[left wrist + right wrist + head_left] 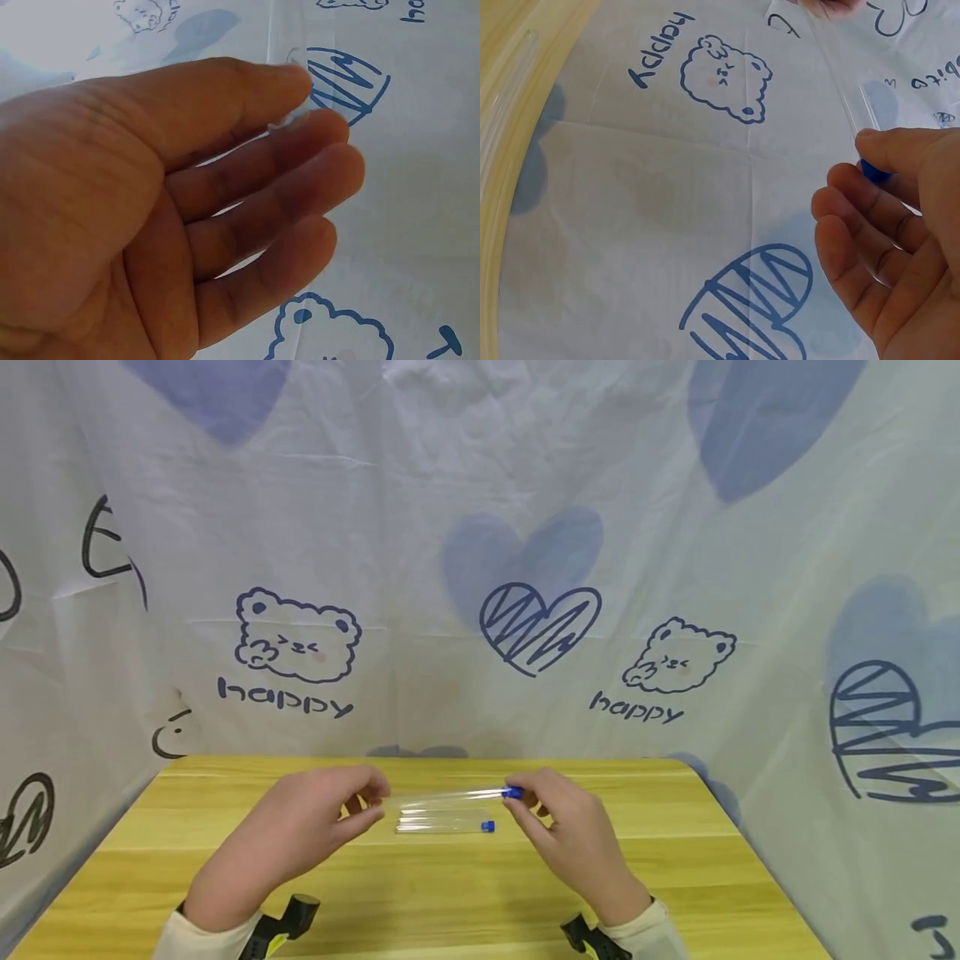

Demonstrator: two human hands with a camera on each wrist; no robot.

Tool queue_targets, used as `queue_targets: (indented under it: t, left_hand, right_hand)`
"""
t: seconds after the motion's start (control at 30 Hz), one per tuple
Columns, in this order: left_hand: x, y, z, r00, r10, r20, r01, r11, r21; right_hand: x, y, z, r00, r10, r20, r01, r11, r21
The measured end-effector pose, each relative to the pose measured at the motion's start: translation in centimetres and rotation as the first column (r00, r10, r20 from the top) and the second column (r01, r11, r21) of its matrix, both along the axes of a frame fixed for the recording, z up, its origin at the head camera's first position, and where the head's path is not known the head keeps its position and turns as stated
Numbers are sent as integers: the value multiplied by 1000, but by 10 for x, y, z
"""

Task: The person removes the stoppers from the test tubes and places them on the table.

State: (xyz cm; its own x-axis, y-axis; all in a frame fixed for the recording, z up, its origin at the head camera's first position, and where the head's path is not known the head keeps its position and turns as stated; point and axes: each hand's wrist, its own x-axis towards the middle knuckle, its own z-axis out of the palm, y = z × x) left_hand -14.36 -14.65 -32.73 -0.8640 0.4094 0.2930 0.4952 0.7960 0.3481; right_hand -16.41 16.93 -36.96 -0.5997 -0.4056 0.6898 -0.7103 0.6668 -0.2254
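Cuffs: pale sleeves (pixel 206 941) on both forearms, a black wrist mount (pixel 302 912) strapped at the left one.
Left hand (pixel 318 814): thumb and index finger pinch the uncapped end of a clear tube (pixel 450 797); the other fingers curve loosely.
Right hand (pixel 566 827): thumb and fingertips pinch the same tube at its blue cap (pixel 512 792).
Held tube: off the desk, nearly level, spanning the gap between the hands.
Lying tube (pixel 442 828): flat below the held one, its own blue cap to the right; glare muddles the walls, so a second tube may lie against it.
Slip risk: smooth walls under fingertip pinches could slide if either grip eases.
Cap risk: a pull or twist between the ends could work the cap loose.
Roll risk: a knock from above could set the lying tube rolling.
Desk (pixel 420 893): yellow, wood-grained, glossy.
Backdrop (pixel 405 485): creased pale cloth behind and at both sides, printed with hearts, bears and "happy".
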Motion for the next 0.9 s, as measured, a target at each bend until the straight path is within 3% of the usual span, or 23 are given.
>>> queue_targets:
  t: [0.13, 0.23, 0.33, 0.47, 0.53, 0.6, 0.77, 0.9]
  left_hand:
    - [-1, -4, -1, 999, -21, 30, 21, 1000, -1]
    - [1, -7, -3, 1000, -11, -3, 11, 1000, -2]
    - [2, -8, -5, 991, 21, -129, -19, 1000, 16]
    - [2, -8, -7, 948, 58, -313, -38, 997, 70]
    - [2, -7, -7, 934, 61, -352, -33, 996, 86]
    - [1, -6, -6, 935, 63, -348, -31, 995, 95]
    - [0, -5, -4, 964, 56, -261, -33, 995, 95]
    - [1, -3, -3, 974, 60, -219, -43, 996, 81]
  right_hand:
    - [-1, -1, -2, 1000, -2, -23, 3, 1000, 7]
    - [-2, -3, -4, 999, -1, -37, 1, 1000, 7]
    - [-2, -3, -5, 999, 1, -38, -2, 1000, -8]
    - [-2, -3, -5, 999, 4, -40, -6, 999, -45]
    - [-2, -3, -5, 999, 3, -49, -6, 998, -56]
    - [-2, -3, -4, 998, 5, -59, -9, 998, -63]
    - [-2, -1, -3, 998, 13, -67, -18, 998, -67]
    - [-4, -1, -4, 997, 5, -76, -10, 997, -70]
